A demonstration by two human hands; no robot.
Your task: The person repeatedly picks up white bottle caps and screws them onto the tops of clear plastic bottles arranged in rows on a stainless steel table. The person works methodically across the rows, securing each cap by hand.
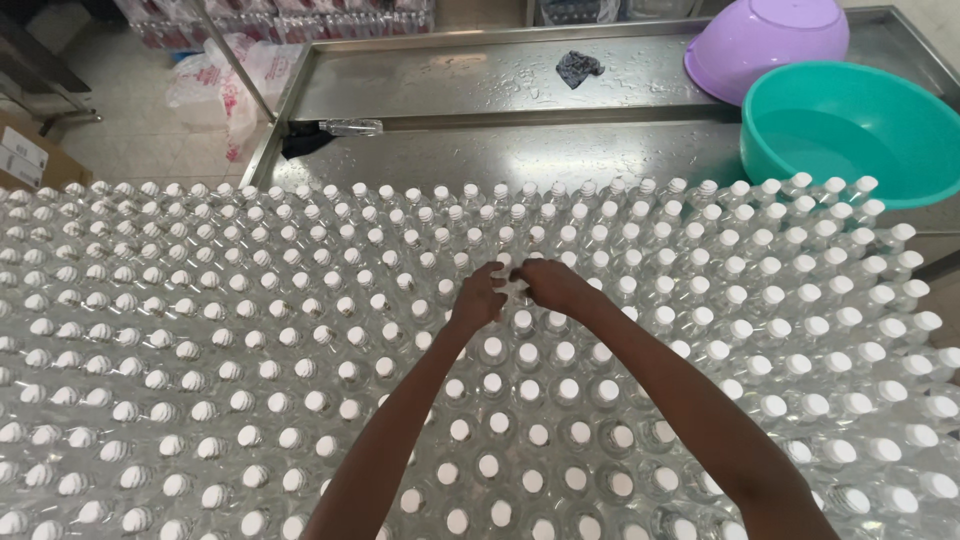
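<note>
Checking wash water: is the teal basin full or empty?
Partly filled: the teal basin shows a pale water surface low inside, well under its rim.

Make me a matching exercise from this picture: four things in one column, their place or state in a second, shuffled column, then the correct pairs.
Things
1. purple basin
2. teal basin
3. dark cloth
4. left hand and right hand

Place or state
A. lies crumpled on the wet steel counter
B. holds water, at the right edge of the counter
C. meet over the capped clear bottles
D. tipped up on its side, at the far right corner

Pairs: 1-D, 2-B, 3-A, 4-C
</note>
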